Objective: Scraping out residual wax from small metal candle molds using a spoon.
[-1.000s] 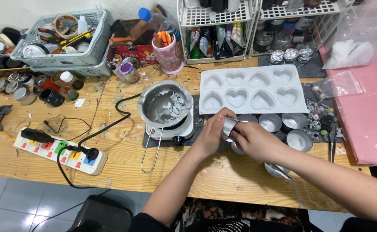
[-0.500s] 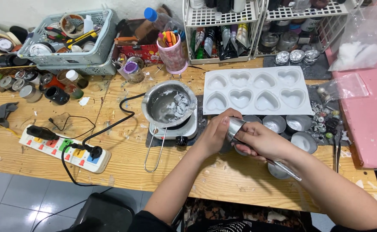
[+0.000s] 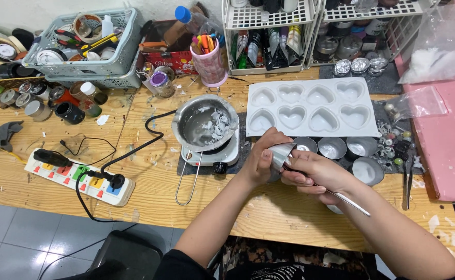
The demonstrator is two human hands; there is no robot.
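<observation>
Both bare forearms are reaching in from the lower edge, converging mid-frame. The left hand [image 3: 262, 161] is curling, fingers wrapped and thumb up — gripping firmly. The right hand [image 3: 315, 173] is sitting just beside it, touching it, knuckles upward, fingers folded in a closed pinch — wrist angling down to the right.

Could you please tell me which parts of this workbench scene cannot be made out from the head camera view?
- Inside of the small metal cup: hidden, tilted away and wrapped by the left hand.
- Working end of the thin metal tool: covered by the right hand.
- Contents of the grey basket: too cluttered and small to sort.
- White wire racks: upper shelves cut off by the top edge.
- Clear bag: partly cut off at the right edge.
</observation>
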